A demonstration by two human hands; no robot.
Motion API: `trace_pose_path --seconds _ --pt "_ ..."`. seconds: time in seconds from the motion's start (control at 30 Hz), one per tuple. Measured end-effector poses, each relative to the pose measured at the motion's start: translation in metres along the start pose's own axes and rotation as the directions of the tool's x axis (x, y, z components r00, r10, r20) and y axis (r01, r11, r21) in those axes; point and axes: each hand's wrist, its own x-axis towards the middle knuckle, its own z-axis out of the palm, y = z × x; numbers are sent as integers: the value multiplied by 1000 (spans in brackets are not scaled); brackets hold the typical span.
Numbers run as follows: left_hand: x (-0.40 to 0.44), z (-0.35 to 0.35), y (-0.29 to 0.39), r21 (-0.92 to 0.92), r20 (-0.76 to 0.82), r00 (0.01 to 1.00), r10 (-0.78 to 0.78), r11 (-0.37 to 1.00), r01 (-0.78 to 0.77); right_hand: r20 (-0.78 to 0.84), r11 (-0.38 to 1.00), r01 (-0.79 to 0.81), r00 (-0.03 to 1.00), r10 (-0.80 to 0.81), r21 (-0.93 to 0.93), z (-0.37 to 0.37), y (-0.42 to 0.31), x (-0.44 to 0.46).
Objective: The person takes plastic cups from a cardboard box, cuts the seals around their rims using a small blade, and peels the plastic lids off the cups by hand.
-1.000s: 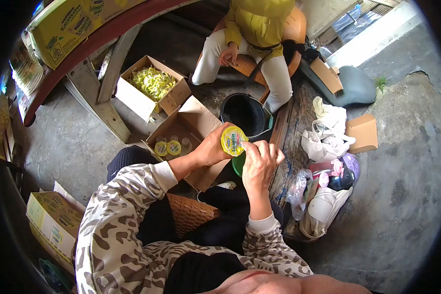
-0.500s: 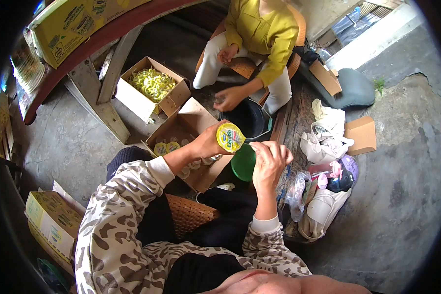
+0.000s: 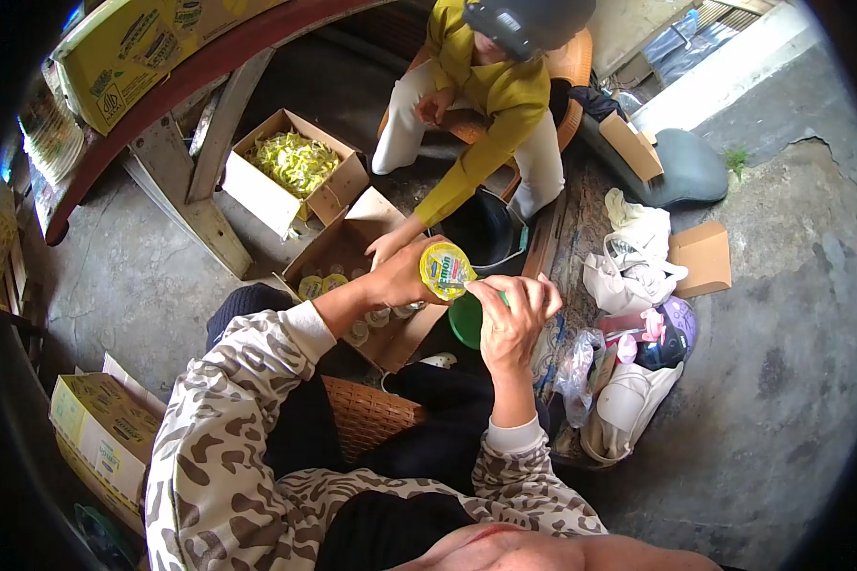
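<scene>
My left hand [image 3: 402, 276] grips a plastic drink cup [image 3: 446, 270], its yellow printed "Lemon" lid turned up toward me. At the lid's right edge, the fingers of my right hand [image 3: 512, 309] are pinched together. A thin dark sliver shows at those fingertips, too small to name. Below my left hand stands an open cardboard box [image 3: 414, 347] with several cups inside, some with yellow lids and some that look clear. A co-worker's hand [image 3: 390, 246] reaches over this box, close behind my left hand.
A carton [image 3: 345, 195] full of yellow strips stands beyond. A black bucket [image 3: 476, 228] and a green basin [image 3: 464, 322] sit before the seated co-worker [image 3: 495, 124]. Bags [image 3: 624, 400] lie at right; a yellow-printed carton [image 3: 105, 447] stands at left.
My right fingertips have moved left onto the lid's edge. The co-worker has leaned forward, and one arm has gone from above the bucket to the cup box.
</scene>
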Motion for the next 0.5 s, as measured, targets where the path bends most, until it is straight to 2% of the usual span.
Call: trace_pose_path --seconds 0.07,0.2,0.23,0.3,0.4,0.47,0.5 --pt "-1 -1 5 -26 35 998 -43 999 44 -1 1000 15 1000 -15 -4 0 -1 0" --pt "-4 1 7 2 6 1000 -1 1000 1 6 1000 17 1000 -17 -11 4 -1 -1" --pt "-4 0 7 105 -16 995 97 990 -95 17 1000 19 1000 -19 -3 5 -1 -1" --pt "-3 1 7 210 -26 980 197 960 -187 27 1000 20 999 -20 5 5 -1 -1" --pt "-3 1 10 178 11 985 171 969 -170 20 1000 29 999 -29 -3 6 -1 0" --pt "-4 3 5 -98 59 998 -23 995 29 26 999 26 999 -26 19 10 -2 -1" --pt "-4 3 6 -98 62 998 -22 995 28 26 1000 24 999 -25 17 11 -3 -1"
